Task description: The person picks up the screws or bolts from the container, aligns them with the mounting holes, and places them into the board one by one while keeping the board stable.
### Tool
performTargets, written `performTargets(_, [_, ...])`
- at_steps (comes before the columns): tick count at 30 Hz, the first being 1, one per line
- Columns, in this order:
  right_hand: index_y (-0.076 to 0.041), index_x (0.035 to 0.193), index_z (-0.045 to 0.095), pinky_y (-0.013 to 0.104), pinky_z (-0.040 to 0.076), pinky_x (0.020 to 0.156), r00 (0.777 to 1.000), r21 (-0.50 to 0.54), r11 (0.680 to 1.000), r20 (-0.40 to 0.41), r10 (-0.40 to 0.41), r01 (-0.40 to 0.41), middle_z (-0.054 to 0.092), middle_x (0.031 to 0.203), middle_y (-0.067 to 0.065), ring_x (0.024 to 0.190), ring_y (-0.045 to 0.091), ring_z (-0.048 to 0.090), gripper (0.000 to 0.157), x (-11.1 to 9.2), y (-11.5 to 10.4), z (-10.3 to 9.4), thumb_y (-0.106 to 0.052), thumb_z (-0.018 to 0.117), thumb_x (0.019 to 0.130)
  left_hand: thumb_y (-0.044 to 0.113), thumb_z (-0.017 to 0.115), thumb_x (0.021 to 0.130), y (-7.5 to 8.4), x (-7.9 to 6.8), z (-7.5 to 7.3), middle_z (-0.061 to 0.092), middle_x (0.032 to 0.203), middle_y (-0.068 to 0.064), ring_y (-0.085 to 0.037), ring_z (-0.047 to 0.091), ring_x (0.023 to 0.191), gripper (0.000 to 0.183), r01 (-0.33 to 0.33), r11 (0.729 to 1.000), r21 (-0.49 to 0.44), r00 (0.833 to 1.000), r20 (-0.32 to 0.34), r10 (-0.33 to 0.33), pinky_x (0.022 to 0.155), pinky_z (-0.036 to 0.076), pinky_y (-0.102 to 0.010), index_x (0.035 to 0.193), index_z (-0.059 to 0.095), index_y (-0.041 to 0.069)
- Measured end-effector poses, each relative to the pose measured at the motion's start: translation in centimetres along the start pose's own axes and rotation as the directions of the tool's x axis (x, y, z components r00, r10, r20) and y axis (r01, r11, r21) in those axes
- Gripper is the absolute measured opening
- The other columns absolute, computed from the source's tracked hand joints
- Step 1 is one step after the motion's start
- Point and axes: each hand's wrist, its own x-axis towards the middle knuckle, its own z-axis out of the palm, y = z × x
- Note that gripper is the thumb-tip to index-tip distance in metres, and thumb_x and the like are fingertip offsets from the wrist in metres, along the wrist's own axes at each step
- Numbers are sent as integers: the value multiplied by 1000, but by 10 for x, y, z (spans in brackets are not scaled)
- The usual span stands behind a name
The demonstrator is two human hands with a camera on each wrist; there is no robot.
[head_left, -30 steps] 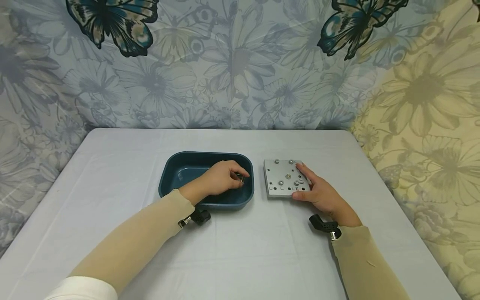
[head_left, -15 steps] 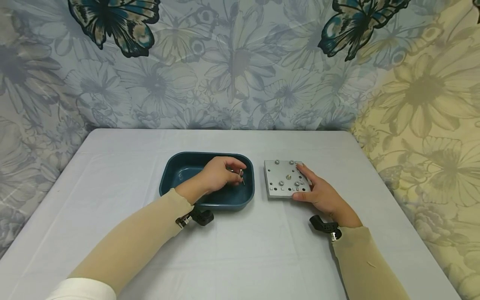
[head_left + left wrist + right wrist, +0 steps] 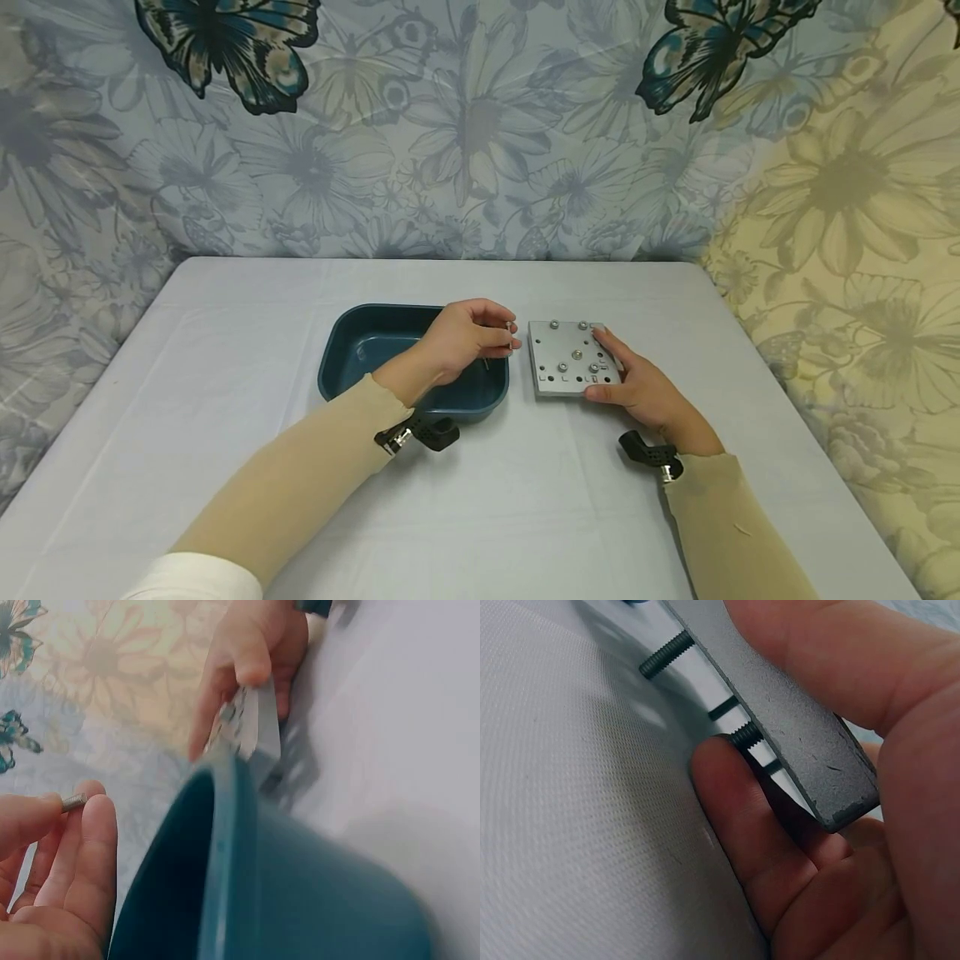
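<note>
My left hand (image 3: 467, 340) is over the right rim of a dark teal tray (image 3: 360, 354), pinching a small screw (image 3: 73, 802) between thumb and fingertips; its threaded end shows in the left wrist view. To the right of the tray is a square silver metal plate (image 3: 553, 350) with rows of holes and several screws standing in its face. My right hand (image 3: 647, 390) grips the plate's right side, thumb at the near edge. Threaded screw shanks (image 3: 667, 654) stick out beneath the plate in the right wrist view, and a fingertip of that hand lies under it, by one shank.
A white cloth covers the table (image 3: 480, 517). Behind it hangs a curtain (image 3: 465, 150) with flowers and butterflies. The tray's raised wall (image 3: 225, 847) stands between my left hand and the plate in the left wrist view.
My left hand has come up out of the tray and moved right, toward the plate, with the screw pinched in its fingers. The right hand and the plate have stayed put.
</note>
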Motion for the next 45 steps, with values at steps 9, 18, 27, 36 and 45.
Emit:
performTargets(9, [-27,161,20,53,15,116,1000,18,1000,7,8,-8,9,165,-1,150,27,9,107,-3,-3,-1,-39,87,78,-8,65,93,-3,9,18,62,118,-25,-26,71,94,26,-4,999,50,1000,6,4,83,56,-34,119,63,-8])
performTargets(18, [-26,161,21,52,15,115,1000,11,1000,4,3,-3,10,165,0,149,27,10,107,-3,1,-2,-40,86,77,-5,66,94,-1,20,21,64,107,-13,-23,71,91,16,-51,983,176,998,-37,59,84,56,-32,108,68,0])
performTargets(27, [-27,161,20,51,21,113,1000,8,1000,-2,-1,1,11,165,2,148,29,16,107,-5,2,-4,-40,86,78,7,71,94,0,35,31,65,103,-1,-12,67,90,10,-73,911,406,992,-64,108,81,54,-28,102,72,12])
performTargets(36, [-27,161,20,52,17,115,1000,-7,1000,0,15,-15,12,165,0,149,27,13,107,-4,1,-3,-44,86,78,19,75,93,-2,44,38,63,99,8,-14,57,96,7,-91,767,635,985,-57,163,75,50,-33,99,72,20])
performTargets(45, [-27,161,21,53,17,116,1000,-17,1000,6,18,-18,10,165,0,149,28,11,105,-4,-3,-3,-45,84,79,13,70,95,-1,53,41,64,97,3,-16,60,86,14,-116,681,723,986,4,164,69,50,-30,108,71,11])
